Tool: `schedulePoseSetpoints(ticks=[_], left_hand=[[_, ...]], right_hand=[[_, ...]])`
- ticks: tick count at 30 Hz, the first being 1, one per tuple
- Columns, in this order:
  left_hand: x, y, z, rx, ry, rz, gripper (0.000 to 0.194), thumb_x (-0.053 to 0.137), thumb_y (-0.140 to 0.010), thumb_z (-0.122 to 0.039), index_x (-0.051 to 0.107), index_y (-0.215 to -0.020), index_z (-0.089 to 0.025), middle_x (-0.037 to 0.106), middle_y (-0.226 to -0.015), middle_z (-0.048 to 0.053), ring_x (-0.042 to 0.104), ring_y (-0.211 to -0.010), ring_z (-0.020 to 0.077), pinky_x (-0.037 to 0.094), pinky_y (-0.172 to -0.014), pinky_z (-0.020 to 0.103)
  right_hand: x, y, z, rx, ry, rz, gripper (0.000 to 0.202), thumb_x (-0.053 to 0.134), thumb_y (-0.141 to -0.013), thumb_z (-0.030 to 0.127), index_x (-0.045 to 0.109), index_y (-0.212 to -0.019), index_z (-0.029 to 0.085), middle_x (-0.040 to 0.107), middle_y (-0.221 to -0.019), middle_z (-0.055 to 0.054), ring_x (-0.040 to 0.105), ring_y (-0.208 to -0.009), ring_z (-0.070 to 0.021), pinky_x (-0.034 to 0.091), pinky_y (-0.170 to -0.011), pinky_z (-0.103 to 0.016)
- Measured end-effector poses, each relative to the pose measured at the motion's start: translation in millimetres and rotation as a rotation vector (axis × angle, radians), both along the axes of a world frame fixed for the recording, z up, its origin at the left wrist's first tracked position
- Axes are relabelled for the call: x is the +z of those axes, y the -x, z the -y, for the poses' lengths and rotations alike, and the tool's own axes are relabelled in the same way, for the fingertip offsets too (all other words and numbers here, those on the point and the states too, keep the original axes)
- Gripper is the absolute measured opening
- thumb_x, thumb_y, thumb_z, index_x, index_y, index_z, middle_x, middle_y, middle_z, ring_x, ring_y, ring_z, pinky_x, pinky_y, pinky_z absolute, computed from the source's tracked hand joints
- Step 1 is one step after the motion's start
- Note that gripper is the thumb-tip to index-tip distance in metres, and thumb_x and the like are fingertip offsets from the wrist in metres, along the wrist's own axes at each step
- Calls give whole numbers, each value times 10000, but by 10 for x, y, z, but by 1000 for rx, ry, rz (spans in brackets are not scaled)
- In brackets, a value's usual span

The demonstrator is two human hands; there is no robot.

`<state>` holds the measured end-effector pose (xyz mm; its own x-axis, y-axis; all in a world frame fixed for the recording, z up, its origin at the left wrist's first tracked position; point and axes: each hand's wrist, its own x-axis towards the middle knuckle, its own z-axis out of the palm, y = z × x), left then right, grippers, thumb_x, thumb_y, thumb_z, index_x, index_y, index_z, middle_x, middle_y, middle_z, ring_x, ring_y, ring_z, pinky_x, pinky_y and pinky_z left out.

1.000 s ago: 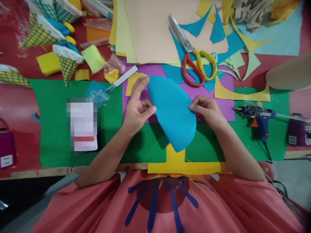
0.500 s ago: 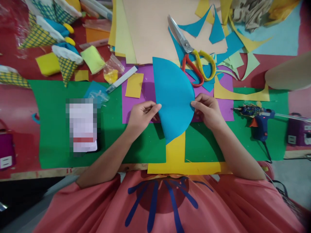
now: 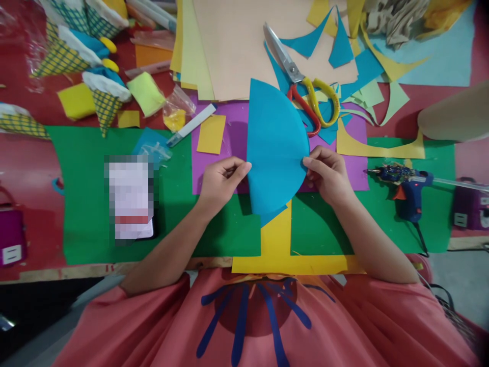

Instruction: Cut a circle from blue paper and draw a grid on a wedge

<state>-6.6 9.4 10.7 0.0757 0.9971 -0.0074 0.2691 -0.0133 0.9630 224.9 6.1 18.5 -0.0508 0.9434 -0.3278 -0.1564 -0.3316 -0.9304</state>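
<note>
Blue paper half-disc point(image 3: 277, 148), head view: was held over the purple sheet point(image 3: 200, 173), straight edge pinched by the left hand point(image 3: 225, 183), curve by the right hand point(image 3: 329, 173). Probably light, pliant, easily creased; edges suited soft pinching.

My red worktop point(image 3: 28, 165) was laid with paper and craft pieces.
A broad green sheet point(image 3: 225, 229) covered much of the near side in front of me, and a stack of paper point(image 3: 229, 46), pale peach on top, lay on the far side. Left of that stack, checked cones point(image 3: 63, 53) with white rims lay on the bare red, near a yellow block point(image 3: 76, 101), a lime block point(image 3: 146, 93) and a small yellow piece point(image 3: 129, 119). A light-blue sheet point(image 3: 451, 66) lay at the far right, and a purple case point(image 3: 11, 234) sat near the left end.
</note>
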Motion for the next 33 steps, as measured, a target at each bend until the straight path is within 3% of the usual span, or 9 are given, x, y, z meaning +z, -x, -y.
schedulePoseSetpoints(ticks=[8,16,23,33], left_hand=[[24,-16,15,9,-15,14,243,644,-765,-366,626,-598,-190,515,-537,-29,438,-502,86,357,-463,223],[-9,-6,1,-41,-15,10,274,640,-794,-341,570,-582,-182,426,-506,-43,365,-471,70,307,-428,203],[5,-5,14,-50,5,46,209,640,-788,-338,645,-646,-184,536,-546,-21,451,-498,86,365,-445,199],[19,-19,12,-38,-38,31,215,644,-788,-338,633,-639,-183,517,-531,-28,427,-479,79,337,-429,201]], right_hand=[[8,-7,-7,-17,-13,11,264,766,-698,362,555,-630,218,483,-498,66,415,-418,-70,328,-365,-203],[22,-7,-25,-32,-22,20,263,769,-683,355,553,-626,215,485,-496,64,404,-413,-68,323,-365,-209],[13,-30,-54,-52,-33,36,248,758,-688,336,550,-611,226,479,-485,62,414,-407,-75,321,-357,-218],[29,-34,-69,-51,-39,95,269,775,-668,371,554,-614,228,490,-487,59,419,-403,-75,341,-361,-223]])
